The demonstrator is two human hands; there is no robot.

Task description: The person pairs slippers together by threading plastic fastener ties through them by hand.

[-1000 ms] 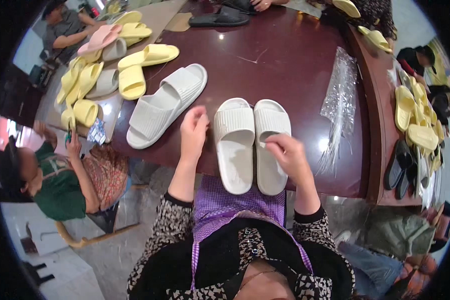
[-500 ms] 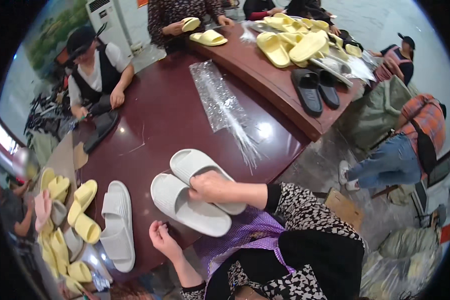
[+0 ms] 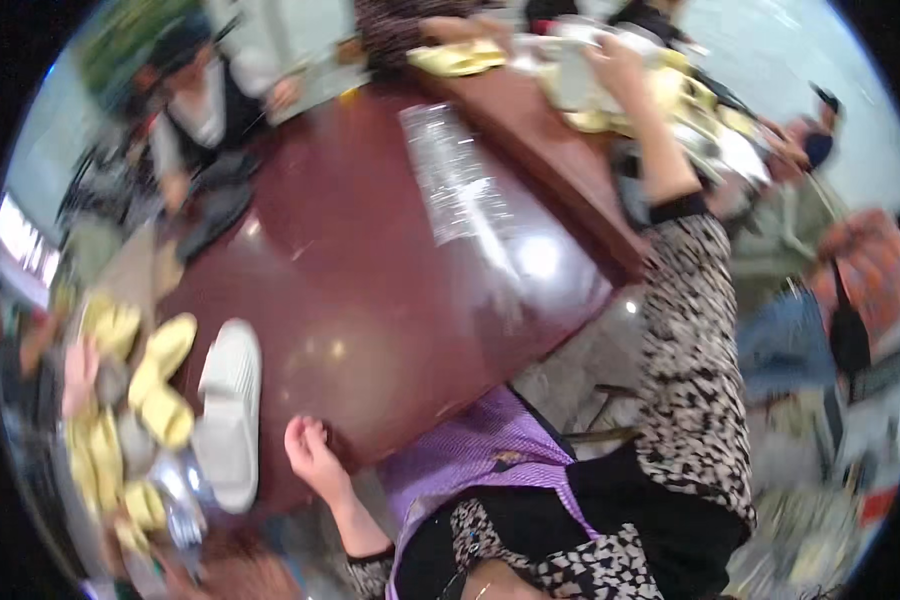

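I see the right hand [image 3: 622,68] gripping pale-grey rubbery slippers [image 3: 572,78], too blurred to count, by heaped yellow slippers [image 3: 694,98]; the left hand [image 3: 313,455], half-open, is near two overlapping light-grey ribbed slippers [image 3: 226,447] on the glossy dark-red counter [image 3: 360,240].

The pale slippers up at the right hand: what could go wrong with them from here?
Two risks, as far as the blur lets me judge. The pale slippers are close up against a crowded pile of yellow slippers, so they might nudge some loose or tumble off themselves. And the right hand is stretched far out from the body, so placing them neatly may be harder; its exact grip is unclear.
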